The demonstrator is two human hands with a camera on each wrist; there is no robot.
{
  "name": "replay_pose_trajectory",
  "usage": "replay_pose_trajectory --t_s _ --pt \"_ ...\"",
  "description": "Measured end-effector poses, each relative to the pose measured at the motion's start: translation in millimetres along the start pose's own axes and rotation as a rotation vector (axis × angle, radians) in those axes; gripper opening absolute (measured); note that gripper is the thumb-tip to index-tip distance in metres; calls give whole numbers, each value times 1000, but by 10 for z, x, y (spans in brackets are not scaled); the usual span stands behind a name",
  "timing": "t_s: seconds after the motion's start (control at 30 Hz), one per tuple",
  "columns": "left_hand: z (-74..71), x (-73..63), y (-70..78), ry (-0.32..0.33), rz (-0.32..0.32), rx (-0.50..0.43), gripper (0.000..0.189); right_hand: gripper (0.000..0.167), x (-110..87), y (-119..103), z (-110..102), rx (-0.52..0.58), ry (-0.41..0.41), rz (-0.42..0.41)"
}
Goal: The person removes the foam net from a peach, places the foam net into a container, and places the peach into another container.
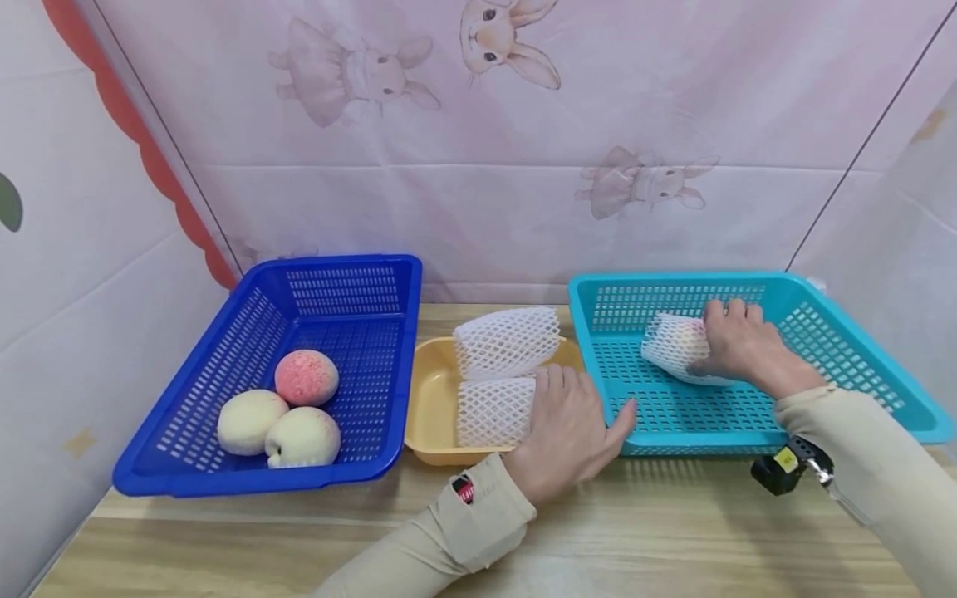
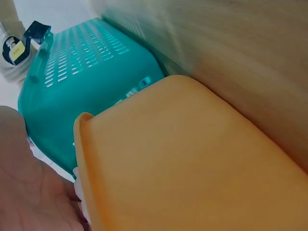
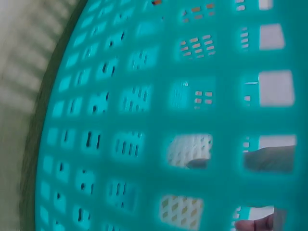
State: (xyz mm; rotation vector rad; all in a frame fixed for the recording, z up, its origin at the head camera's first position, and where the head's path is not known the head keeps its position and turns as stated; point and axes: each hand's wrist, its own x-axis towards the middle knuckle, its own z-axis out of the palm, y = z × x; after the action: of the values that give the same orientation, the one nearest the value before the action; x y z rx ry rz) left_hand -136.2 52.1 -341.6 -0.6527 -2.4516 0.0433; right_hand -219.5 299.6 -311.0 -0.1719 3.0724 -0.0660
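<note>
In the head view my right hand (image 1: 748, 345) grips a peach wrapped in a white foam net (image 1: 676, 345) inside the teal basket (image 1: 777, 444). The teal wall hides much of that hand in the right wrist view. My left hand (image 1: 566, 428) rests over the right side of the yellow tub (image 1: 429, 407), thumb spread apart, fingers at the end of a flat foam net sleeve (image 1: 493, 411). Behind it lies a second foam net sleeve (image 1: 504, 336). The left wrist view has the tub's outer side (image 2: 192, 154) with part of my left palm (image 2: 29, 183); the fingertips are hidden.
On the left stands a blue basket (image 1: 351, 469) with three unwrapped peaches, one of them a pink peach (image 1: 306, 378). The tub sits between the two baskets on a wooden table (image 1: 620, 531). A rabbit-print cloth (image 1: 493, 216) hangs behind them.
</note>
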Motion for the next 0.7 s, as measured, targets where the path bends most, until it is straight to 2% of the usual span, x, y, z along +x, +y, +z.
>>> replay_pose_trajectory --t_s 0.27,0.53,0.7 --pt "10 2 -9 -7 -17 -54 55 104 78 37 39 43 -34 -15" --pt "28 -7 0 -17 -31 -89 53 110 145 69 80 48 -89 -30" --pt "20 0 6 -59 -47 -138 53 112 180 106 93 53 -114 -39"
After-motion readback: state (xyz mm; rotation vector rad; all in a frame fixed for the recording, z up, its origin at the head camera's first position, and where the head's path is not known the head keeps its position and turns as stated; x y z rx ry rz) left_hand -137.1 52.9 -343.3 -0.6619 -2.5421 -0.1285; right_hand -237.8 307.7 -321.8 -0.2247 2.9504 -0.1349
